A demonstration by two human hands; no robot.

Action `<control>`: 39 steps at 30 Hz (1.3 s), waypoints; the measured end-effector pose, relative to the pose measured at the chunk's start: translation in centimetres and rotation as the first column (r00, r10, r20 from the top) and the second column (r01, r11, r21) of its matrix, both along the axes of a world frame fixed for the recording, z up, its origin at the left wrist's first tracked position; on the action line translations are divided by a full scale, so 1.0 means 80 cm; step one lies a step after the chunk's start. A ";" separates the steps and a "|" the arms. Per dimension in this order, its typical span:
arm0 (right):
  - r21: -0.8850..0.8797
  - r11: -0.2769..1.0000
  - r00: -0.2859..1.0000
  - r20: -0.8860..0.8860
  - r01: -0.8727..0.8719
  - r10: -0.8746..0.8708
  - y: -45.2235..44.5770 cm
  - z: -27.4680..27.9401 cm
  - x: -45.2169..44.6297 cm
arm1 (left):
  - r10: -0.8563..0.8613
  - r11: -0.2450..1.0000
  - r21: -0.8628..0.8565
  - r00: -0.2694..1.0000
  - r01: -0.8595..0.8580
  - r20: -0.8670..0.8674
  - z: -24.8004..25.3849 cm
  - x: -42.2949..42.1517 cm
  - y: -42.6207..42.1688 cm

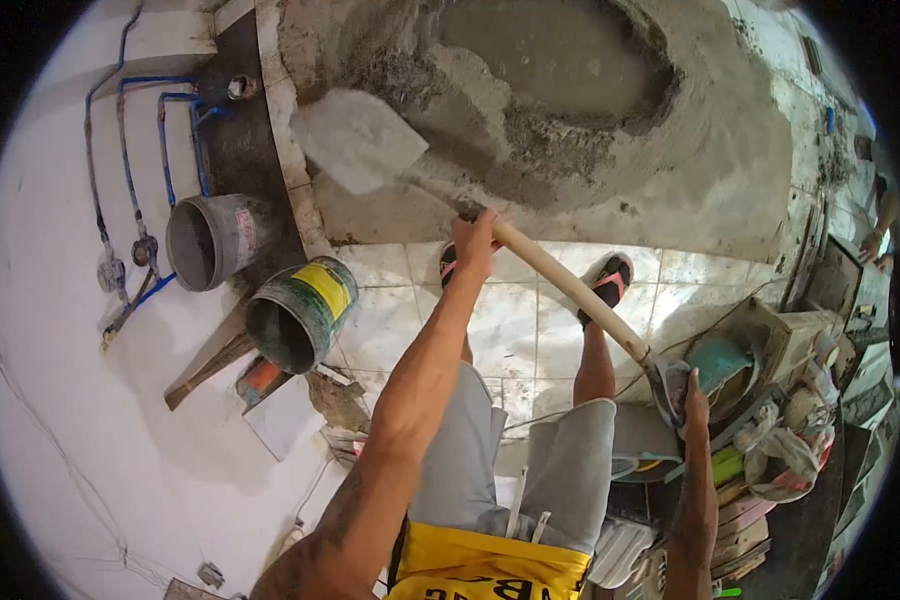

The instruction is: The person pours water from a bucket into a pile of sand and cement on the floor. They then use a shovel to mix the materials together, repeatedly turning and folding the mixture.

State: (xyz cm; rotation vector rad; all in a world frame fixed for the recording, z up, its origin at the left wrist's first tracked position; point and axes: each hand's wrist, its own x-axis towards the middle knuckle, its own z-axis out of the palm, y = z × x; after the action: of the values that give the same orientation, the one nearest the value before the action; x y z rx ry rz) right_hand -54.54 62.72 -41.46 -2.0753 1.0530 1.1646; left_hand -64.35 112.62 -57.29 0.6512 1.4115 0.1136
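Observation:
A shovel [570, 285] with a pale wooden shaft lies slantwise across the view. My left hand [473, 243] is wrapped round the shaft close to the blade. At the other end, my right hand [694, 402] grips the dark handle. The grey-coated blade [360, 140] is at the left edge of a wet cement mix [710, 170]. In the middle of the mix is a pool of grey water [560, 55], with a crumbly, darker ridge along its near side.
Two buckets, one grey [215, 240] and one dark with a yellow label [305, 310], are at the left. Blue pipes [165, 95] run along the white wall. Tools, bags [785, 460] and boxes crowd the right. Another person's hand [875, 245] shows at the far right.

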 end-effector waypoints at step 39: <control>0.000 0.994 0.994 0.010 0.110 -0.110 -0.190 -0.048 0.151 | -0.172 0.978 -0.094 0.976 0.185 0.136 -0.018 0.157 -0.136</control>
State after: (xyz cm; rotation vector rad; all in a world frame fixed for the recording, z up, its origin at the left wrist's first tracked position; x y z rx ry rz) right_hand -42.48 47.51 -45.27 -1.9955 1.1476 1.0982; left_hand -51.82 101.72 -58.72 0.6682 1.2220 -0.0615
